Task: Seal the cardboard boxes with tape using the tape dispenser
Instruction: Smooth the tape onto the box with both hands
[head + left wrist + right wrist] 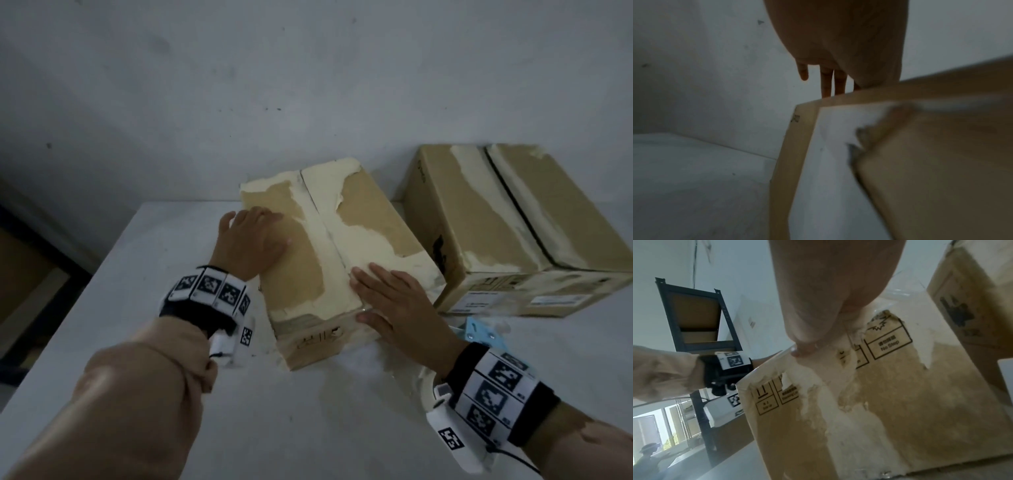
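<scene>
A worn cardboard box (329, 246) with torn, pale patches stands in the middle of the white table (137, 274), its top flaps closed along a centre seam. My left hand (253, 240) lies flat on the left flap with its fingers (830, 81) straight. Flat on the near right part of the top, at the front edge, rests my right hand (387, 298); its thumb (799, 350) touches the box's front face (859, 402). A light blue tape dispenser (483, 334) lies on the table, partly hidden behind my right wrist. A second box (513, 222) stands to the right.
The wall runs close behind both boxes. A black metal shelf (694, 318) stands off to the left beyond the table. The second box (972, 305) sits a small gap away from the first. Bare table surface stretches in front and to the left.
</scene>
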Action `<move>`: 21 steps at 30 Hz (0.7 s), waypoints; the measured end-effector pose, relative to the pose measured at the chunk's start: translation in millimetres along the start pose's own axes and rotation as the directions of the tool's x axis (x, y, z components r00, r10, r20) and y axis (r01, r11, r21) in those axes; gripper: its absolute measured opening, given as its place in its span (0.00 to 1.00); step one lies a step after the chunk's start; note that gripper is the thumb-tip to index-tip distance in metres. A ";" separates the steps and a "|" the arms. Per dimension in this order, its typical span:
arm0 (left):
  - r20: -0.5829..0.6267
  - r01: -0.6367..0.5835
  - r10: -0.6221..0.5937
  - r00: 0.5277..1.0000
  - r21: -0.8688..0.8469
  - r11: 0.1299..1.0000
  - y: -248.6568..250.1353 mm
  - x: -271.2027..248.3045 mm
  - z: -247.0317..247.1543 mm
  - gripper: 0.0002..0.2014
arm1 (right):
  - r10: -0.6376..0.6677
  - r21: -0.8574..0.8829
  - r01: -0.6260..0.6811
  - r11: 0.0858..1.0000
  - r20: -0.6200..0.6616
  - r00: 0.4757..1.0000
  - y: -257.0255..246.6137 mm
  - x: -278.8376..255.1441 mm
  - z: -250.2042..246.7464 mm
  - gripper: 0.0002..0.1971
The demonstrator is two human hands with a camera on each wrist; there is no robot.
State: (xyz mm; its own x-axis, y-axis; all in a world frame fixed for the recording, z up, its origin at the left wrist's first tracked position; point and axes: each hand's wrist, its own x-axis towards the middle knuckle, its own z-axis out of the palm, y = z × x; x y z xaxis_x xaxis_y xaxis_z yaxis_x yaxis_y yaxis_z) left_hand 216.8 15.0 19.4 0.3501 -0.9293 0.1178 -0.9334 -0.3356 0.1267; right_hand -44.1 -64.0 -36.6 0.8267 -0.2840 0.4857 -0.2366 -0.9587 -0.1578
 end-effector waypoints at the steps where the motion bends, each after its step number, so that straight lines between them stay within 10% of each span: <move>1: 0.040 0.036 -0.035 0.999 -0.007 0.999 -6.2 9.9 -1.1 0.41 | -0.020 0.031 0.021 0.999 -0.019 1.000 1.0 0.0 -2.1 0.22; 11: 0.234 0.286 -0.276 0.932 -0.009 0.958 -41.2 83.5 6.5 0.36 | -0.013 0.031 0.013 0.999 0.023 1.000 -9.5 -4.7 7.1 0.20; 21: 0.110 0.507 -0.506 0.855 0.017 0.862 -63.8 56.0 -0.3 0.41 | 0.131 -0.217 -0.105 0.970 0.107 0.986 42.6 29.3 0.0 0.16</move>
State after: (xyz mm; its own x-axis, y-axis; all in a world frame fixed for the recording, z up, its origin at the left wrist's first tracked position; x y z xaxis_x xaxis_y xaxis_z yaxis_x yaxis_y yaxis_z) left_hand 296.0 -15.6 18.2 0.7631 -0.6423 -0.0722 -0.6280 -0.7632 0.1517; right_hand -30.0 -113.2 -29.1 0.8385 -0.4037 0.3661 -0.4276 -0.9038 -0.0173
